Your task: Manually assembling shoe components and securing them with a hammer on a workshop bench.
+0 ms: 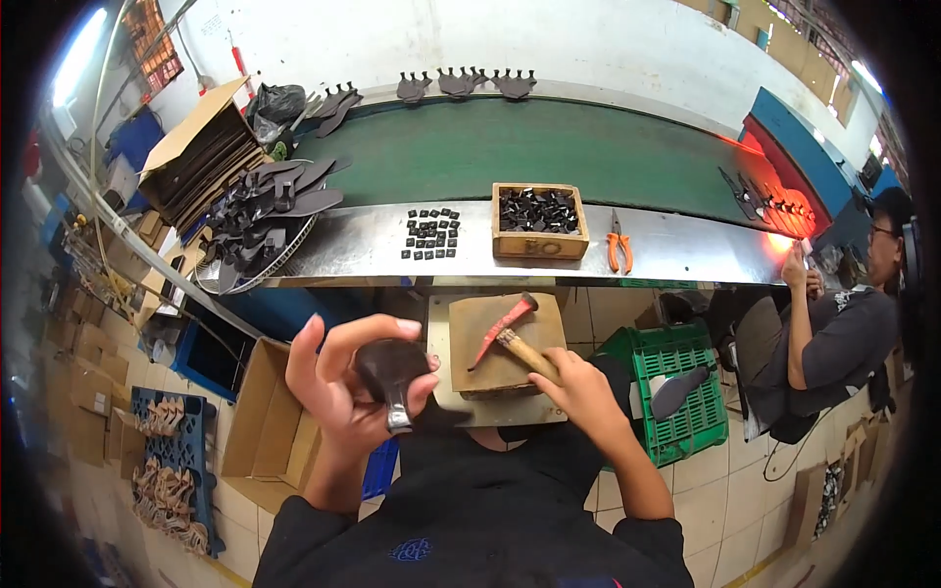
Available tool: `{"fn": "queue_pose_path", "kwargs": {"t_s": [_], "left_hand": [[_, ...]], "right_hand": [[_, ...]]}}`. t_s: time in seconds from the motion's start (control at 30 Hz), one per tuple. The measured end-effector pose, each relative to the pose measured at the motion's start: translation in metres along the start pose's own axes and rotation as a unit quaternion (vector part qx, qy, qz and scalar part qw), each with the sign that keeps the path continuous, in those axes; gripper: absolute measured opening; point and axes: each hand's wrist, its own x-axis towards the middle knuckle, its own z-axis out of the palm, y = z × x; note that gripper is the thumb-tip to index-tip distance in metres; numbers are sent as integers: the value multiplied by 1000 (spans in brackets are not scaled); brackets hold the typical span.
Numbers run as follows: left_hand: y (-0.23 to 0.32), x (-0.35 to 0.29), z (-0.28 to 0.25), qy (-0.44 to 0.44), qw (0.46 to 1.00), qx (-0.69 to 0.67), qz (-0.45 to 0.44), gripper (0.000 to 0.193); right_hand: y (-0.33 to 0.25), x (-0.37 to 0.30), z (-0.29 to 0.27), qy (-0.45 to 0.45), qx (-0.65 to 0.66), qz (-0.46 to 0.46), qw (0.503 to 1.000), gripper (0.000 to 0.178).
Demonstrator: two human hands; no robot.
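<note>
My left hand (pixel 335 384) is raised left of the work block, its fingers pinched round a dark shoe sole (pixel 387 367) that points partly toward me and is blurred. A shiny small end, perhaps its heel, shows at the bottom. My right hand (pixel 578 392) grips the wooden handle of a hammer (pixel 534 359). Its red head lies over a square brown block (pixel 469 343), slanting from upper right to lower left. Beyond the block, on the metal ledge, small black square pieces (pixel 431 235) stand in rows beside a wooden box (pixel 541 247) full of similar black pieces.
Orange-handled pliers (pixel 619 250) lie right of the box. A heap of dark soles (pixel 265 211) fills a round tray at left. Behind runs a green conveyor belt (pixel 412 147). A green crate (pixel 676 387) stands at right, near a seated co-worker (pixel 833 323) by a glowing red heater.
</note>
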Motion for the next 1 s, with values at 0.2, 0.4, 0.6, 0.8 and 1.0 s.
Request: {"fn": "queue_pose_path", "kwargs": {"t_s": [0.2,0.4,0.6,0.8,1.0], "left_hand": [[-56,-10,50,1,985,27,-172,33],[-178,-47,120,-165,934,234,-215,48],[-194,-6,137,-156,947,206,-191,27],[-303,66,183,-265,920,287,9,14],[-340,80,195,-382,865,323,-28,9]], "right_hand": [[23,-19,-14,60,523,166,834,22],[31,-49,-39,245,569,120,775,12],[71,-91,-11,329,618,216,681,23],[72,-85,-7,397,636,116,652,35],[76,-99,-2,383,588,229,675,35]]}}
